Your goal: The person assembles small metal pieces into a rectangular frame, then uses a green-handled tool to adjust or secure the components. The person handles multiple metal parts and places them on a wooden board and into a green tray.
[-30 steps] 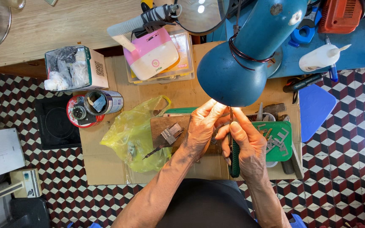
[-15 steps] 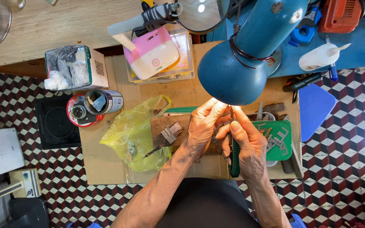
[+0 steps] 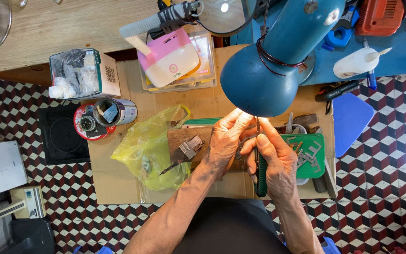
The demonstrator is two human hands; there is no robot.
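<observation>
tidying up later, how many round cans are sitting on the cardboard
2, touching each other left of the yellow plastic bag: a red can and a silver can on its right. Others may hide under the lamp.

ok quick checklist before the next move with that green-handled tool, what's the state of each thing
1. Grip on tool: right hand is closed around the green-handled tool. Ok.
2. Workpiece support: left hand rests by the tool tip over the wooden block. Ok.
3. Light: blue lamp shines straight onto the fingers. Ok.
4. Tip contact with the piece: hidden by fingers. Cannot tell.
5. Spare metal parts: on the green tray, beside the right hand. Ok.
6. Loose pointed tool on the yellow plastic bag. Not ok.
</observation>
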